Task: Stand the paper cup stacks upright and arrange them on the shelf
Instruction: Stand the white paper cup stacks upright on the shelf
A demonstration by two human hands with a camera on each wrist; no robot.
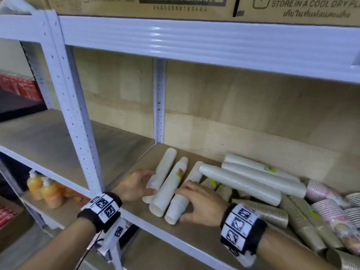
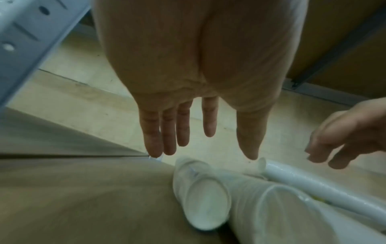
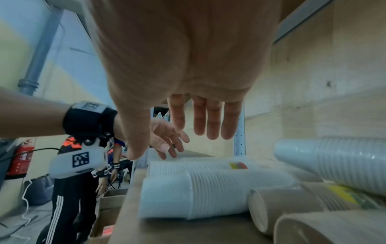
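Head view showed me three white cup stacks (image 1: 169,184) lying flat on the shelf (image 1: 136,166), left of a heap of brown cup stacks (image 1: 272,211). My left hand (image 1: 134,185) and right hand (image 1: 200,203) flanked them, each grip wide, fingers straight, holding nothing.

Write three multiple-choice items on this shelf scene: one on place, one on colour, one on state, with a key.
1. Where do the brown cup stacks lie?
A. right of the white cup stacks
B. left of them
C. on the shelf above

2. What colour is the shelf frame?
A. black
B. white
C. red

3. How are the white cup stacks?
A. upright
B. lying on their sides
C. hanging

Key: 1 A, the head view shows them heaped to the right; 2 B, the post and beams are white; 3 B, they lie flat on the board between the left hand and right hand.
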